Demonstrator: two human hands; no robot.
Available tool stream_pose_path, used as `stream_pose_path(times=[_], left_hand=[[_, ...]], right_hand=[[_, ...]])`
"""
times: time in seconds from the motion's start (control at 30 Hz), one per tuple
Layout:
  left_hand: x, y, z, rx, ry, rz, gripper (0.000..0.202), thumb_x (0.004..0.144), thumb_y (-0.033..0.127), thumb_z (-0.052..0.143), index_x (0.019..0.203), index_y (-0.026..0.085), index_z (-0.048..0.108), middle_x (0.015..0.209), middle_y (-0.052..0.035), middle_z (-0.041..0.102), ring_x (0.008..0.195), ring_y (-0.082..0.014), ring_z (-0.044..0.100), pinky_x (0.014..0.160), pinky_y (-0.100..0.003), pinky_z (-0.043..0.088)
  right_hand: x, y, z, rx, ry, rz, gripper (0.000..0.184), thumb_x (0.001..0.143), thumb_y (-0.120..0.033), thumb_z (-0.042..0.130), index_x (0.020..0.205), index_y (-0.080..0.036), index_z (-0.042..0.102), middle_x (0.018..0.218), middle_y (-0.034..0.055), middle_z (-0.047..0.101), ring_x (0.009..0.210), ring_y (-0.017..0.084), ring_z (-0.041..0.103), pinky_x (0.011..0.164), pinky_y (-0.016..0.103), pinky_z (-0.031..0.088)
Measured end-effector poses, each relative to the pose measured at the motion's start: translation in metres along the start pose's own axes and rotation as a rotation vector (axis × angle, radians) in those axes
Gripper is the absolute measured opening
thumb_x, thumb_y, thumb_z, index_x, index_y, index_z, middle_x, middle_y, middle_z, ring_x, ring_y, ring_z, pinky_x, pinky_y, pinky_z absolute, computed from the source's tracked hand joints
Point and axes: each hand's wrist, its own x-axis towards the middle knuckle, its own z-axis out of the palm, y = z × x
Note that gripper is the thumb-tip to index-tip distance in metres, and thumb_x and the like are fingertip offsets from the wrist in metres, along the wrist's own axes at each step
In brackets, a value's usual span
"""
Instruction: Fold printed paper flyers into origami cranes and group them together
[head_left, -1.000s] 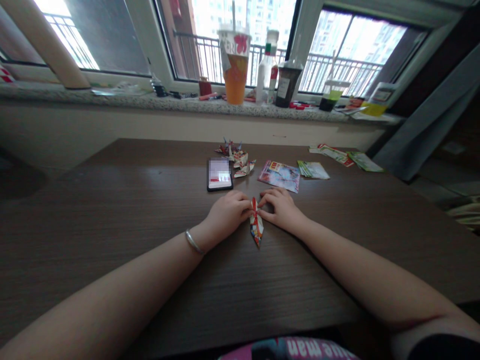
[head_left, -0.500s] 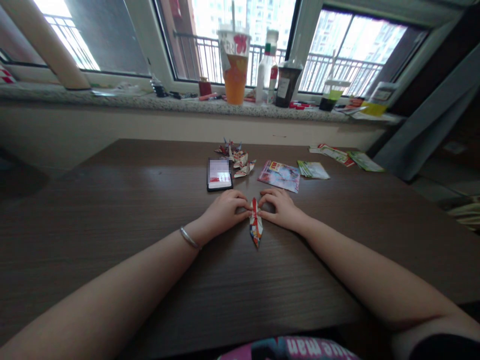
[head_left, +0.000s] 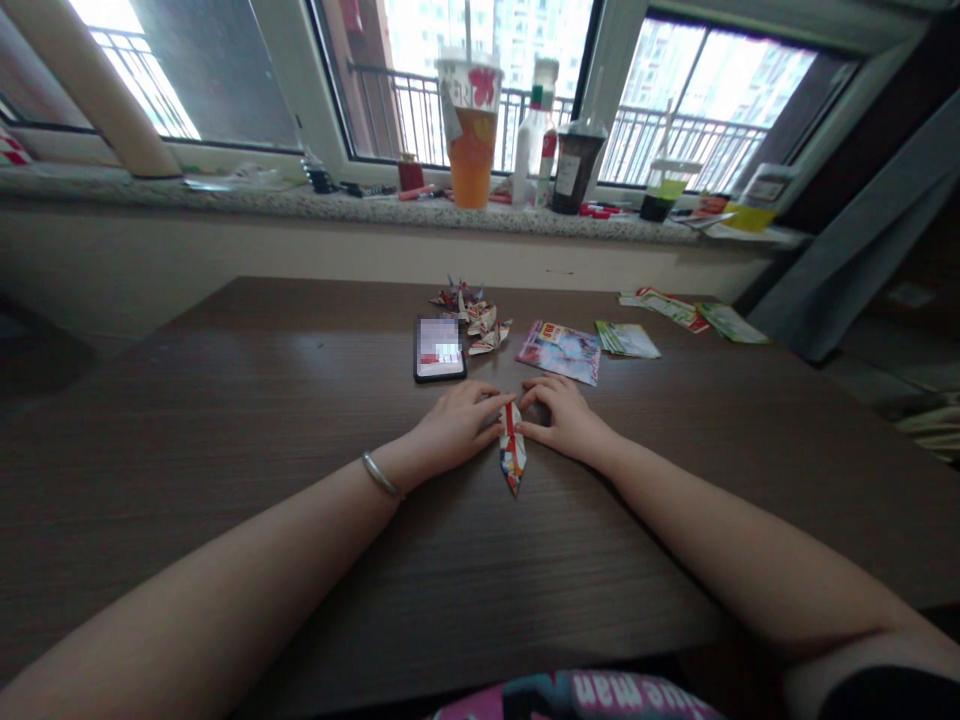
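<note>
A narrow folded piece of coloured printed paper [head_left: 513,458] lies on the dark wooden table [head_left: 225,420], its tip pointing toward me. My left hand [head_left: 455,430], with a silver bracelet on the wrist, presses the paper's far end from the left, its fingers stretched over it. From the right, my right hand [head_left: 564,415] pinches the same end with curled fingers.
A phone [head_left: 439,348] lies just beyond my hands, with a heap of folded paper cranes [head_left: 472,312] and printed sheets [head_left: 561,351] behind it. More leaflets [head_left: 679,310] lie far right. Cups [head_left: 471,130] and bottles stand on the windowsill.
My left fingers have stretched forward over the paper's far end. The paper and my right hand have barely shifted.
</note>
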Motion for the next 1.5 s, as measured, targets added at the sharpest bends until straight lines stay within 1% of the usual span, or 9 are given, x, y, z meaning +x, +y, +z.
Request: stream_pose_path(times=[0.17, 0.5, 0.63, 0.83, 0.97, 1.07, 1.23, 1.33, 1.5], left_hand=[[-0.002, 0.004, -0.002, 0.025, 0.016, -0.005, 0.037, 0.092, 0.038, 0.047, 0.125, 0.022, 0.054, 0.13, -0.0111, 0.05, 0.122, -0.0269, 0.045, 0.103, -0.044, 0.037], [-0.002, 0.008, -0.005, -0.023, 0.043, -0.046, 0.02, 0.083, 0.036, 0.058, 0.093, 0.018, 0.054, 0.12, -0.012, 0.056, 0.115, -0.0265, 0.05, 0.099, -0.042, 0.041], [-0.001, 0.004, -0.005, -0.098, 0.048, -0.043, 0.021, 0.078, 0.034, 0.065, 0.083, 0.018, 0.051, 0.116, -0.0119, 0.058, 0.109, -0.0262, 0.053, 0.093, -0.041, 0.044], [0.001, 0.003, -0.006, -0.191, 0.077, -0.037, 0.023, 0.074, 0.029, 0.067, 0.08, 0.019, 0.047, 0.103, -0.0093, 0.062, 0.096, -0.0229, 0.057, 0.083, -0.037, 0.046], [0.002, 0.003, -0.006, -0.199, 0.092, -0.014, 0.025, 0.073, 0.028, 0.069, 0.077, 0.019, 0.046, 0.095, -0.0065, 0.061, 0.091, -0.0215, 0.056, 0.081, -0.035, 0.046], [0.001, 0.003, -0.004, -0.22, 0.095, -0.01, 0.022, 0.074, 0.026, 0.068, 0.079, 0.019, 0.047, 0.091, -0.005, 0.06, 0.089, -0.0206, 0.056, 0.08, -0.035, 0.046], [0.0, 0.002, 0.0, -0.275, 0.116, -0.051, 0.022, 0.076, 0.026, 0.067, 0.09, 0.018, 0.052, 0.091, -0.0047, 0.059, 0.079, -0.0176, 0.056, 0.071, -0.031, 0.047], [0.001, 0.002, -0.002, -0.297, 0.142, -0.011, 0.025, 0.077, 0.019, 0.065, 0.099, 0.018, 0.053, 0.09, -0.0034, 0.061, 0.08, -0.0168, 0.057, 0.07, -0.029, 0.047], [0.002, 0.002, -0.007, -0.223, 0.166, 0.112, 0.011, 0.08, 0.013, 0.061, 0.091, 0.017, 0.061, 0.089, -0.0043, 0.063, 0.085, -0.0182, 0.057, 0.077, -0.031, 0.046]], right_hand=[[0.001, 0.0, -0.001, 0.018, -0.007, -0.029, 0.023, 0.08, -0.037, 0.067, 0.098, -0.022, 0.066, 0.124, 0.0098, 0.058, 0.122, 0.025, 0.046, 0.106, 0.047, 0.034], [-0.003, -0.011, -0.005, 0.087, -0.04, -0.093, 0.015, 0.082, -0.035, 0.064, 0.088, -0.021, 0.067, 0.125, 0.0097, 0.061, 0.122, 0.025, 0.049, 0.104, 0.045, 0.037], [-0.004, -0.015, -0.009, 0.1, -0.055, -0.095, 0.013, 0.083, -0.031, 0.063, 0.087, -0.021, 0.068, 0.125, 0.0101, 0.062, 0.123, 0.024, 0.051, 0.106, 0.045, 0.036], [-0.003, -0.015, -0.011, 0.113, -0.067, -0.123, 0.013, 0.084, -0.029, 0.061, 0.091, -0.021, 0.069, 0.126, 0.0096, 0.062, 0.124, 0.024, 0.05, 0.106, 0.046, 0.036], [-0.003, -0.016, -0.011, 0.138, -0.063, -0.14, 0.007, 0.084, -0.026, 0.062, 0.083, -0.02, 0.067, 0.12, 0.0087, 0.065, 0.119, 0.023, 0.053, 0.104, 0.043, 0.038], [-0.003, -0.019, -0.012, 0.185, -0.061, -0.16, 0.007, 0.083, -0.024, 0.061, 0.078, -0.02, 0.064, 0.113, 0.0068, 0.067, 0.11, 0.021, 0.058, 0.098, 0.038, 0.042], [-0.004, -0.022, -0.012, 0.167, -0.047, -0.15, 0.01, 0.086, -0.027, 0.059, 0.08, -0.019, 0.062, 0.087, 0.0037, 0.068, 0.086, 0.018, 0.059, 0.08, 0.03, 0.044], [-0.006, -0.022, -0.013, 0.118, -0.023, -0.112, 0.011, 0.085, -0.029, 0.06, 0.081, -0.019, 0.062, 0.083, 0.0036, 0.066, 0.081, 0.018, 0.059, 0.074, 0.029, 0.043], [-0.01, -0.022, -0.016, -0.045, 0.019, -0.144, 0.01, 0.087, -0.029, 0.058, 0.086, -0.02, 0.062, 0.089, 0.0042, 0.068, 0.086, 0.018, 0.059, 0.074, 0.027, 0.042]])
